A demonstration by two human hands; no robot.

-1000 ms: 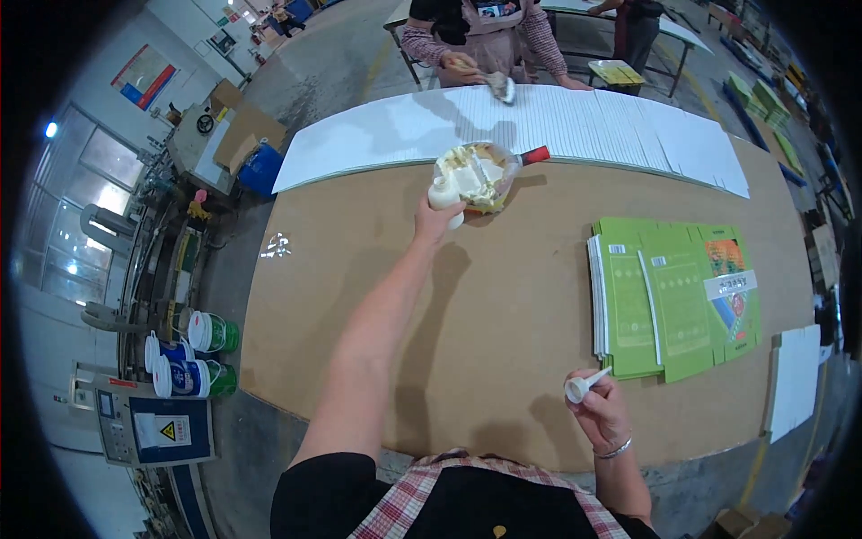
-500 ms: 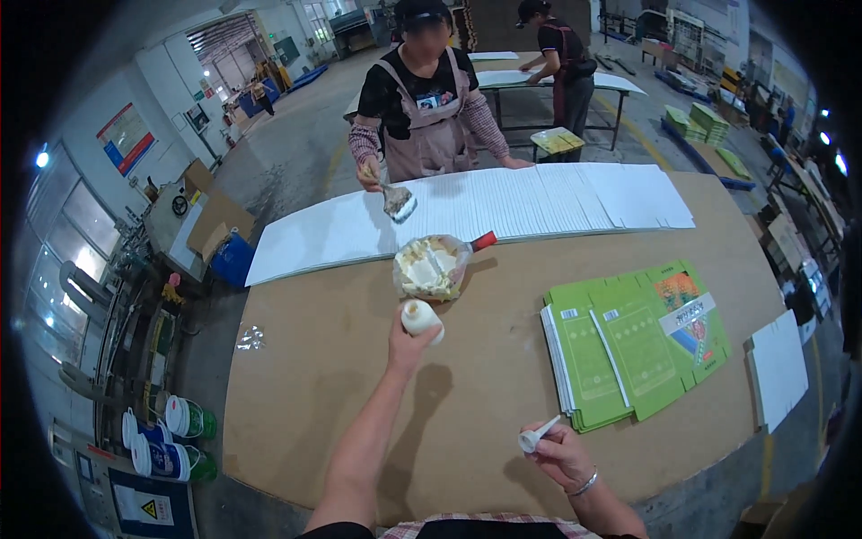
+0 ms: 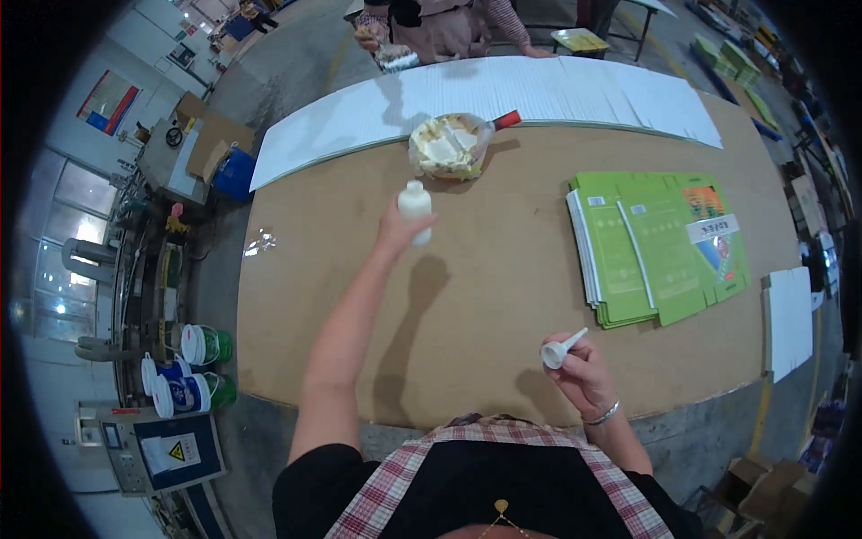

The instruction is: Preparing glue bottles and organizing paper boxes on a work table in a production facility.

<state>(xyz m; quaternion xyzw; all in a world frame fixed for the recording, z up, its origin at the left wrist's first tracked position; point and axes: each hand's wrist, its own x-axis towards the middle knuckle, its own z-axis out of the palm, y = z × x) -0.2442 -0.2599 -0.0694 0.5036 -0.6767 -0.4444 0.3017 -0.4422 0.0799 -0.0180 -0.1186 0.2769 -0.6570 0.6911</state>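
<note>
My left hand (image 3: 397,228) is wrapped round a white plastic bottle (image 3: 414,203) with its neck uncapped, held upright above the brown table (image 3: 485,269). Just beyond it stands a tub of white paste (image 3: 446,147), lined with clear film, and a red-handled tool (image 3: 506,119) leans out over its rim. Nearer to me, my right hand (image 3: 582,375) pinches a white cone-shaped nozzle cap (image 3: 563,349), its narrow tip pointing up and right. To the right of my hands lies a stack of flat green printed cartons (image 3: 642,242).
A long row of overlapped white sheets (image 3: 503,90) covers the far table edge. Behind it a co-worker's hand (image 3: 368,36) grips a wide brush (image 3: 395,58). More white boards (image 3: 790,323) lie at the right edge. Paint buckets (image 3: 193,391) stand on the floor at left.
My view has tipped down, so the table sits higher in the picture. The bottle has turned more upright in my left hand. My right hand still holds the nozzle cap. The co-worker's brush has lifted away from the tub.
</note>
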